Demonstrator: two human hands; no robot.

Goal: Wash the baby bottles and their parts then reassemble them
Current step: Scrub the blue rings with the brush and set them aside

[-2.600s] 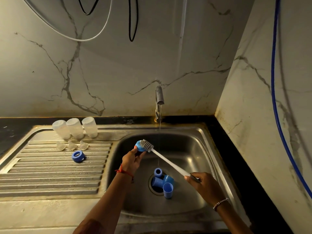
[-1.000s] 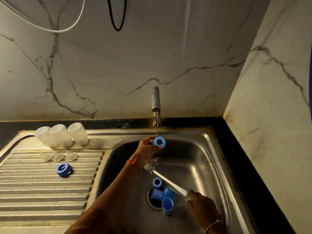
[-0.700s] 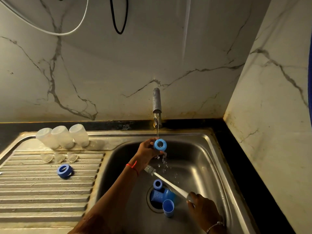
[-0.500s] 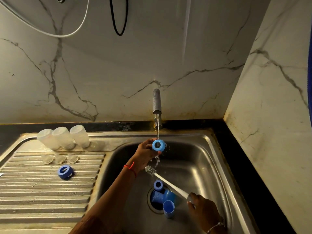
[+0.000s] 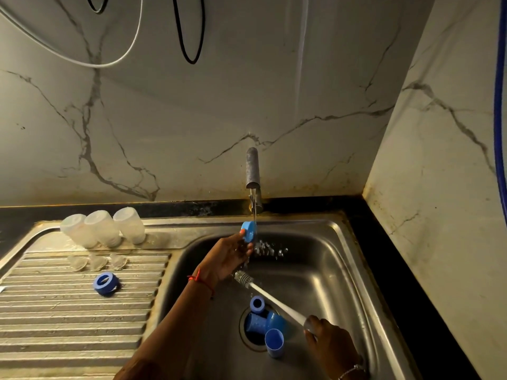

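Blue ring (image 5: 249,231) pinched in left grip (image 5: 230,256) under tap (image 5: 253,168), right grip (image 5: 329,341) clasping brush (image 5: 270,297), blue caps (image 5: 263,323) over drain (image 5: 251,342)

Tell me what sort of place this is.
Most likely a home kitchen: a stainless steel sink with a ribbed drainboard, a running tap, and clear baby bottles standing on that drainboard.

Two bare forearms (image 5: 170,322), left hand (image 5: 229,255), red thread (image 5: 198,279) tied round its wrist, knot end dangling at the side, right hand (image 5: 330,342), thin pale beaded bracelet (image 5: 351,370) on its wrist, partly cropped by the frame's bottom edge
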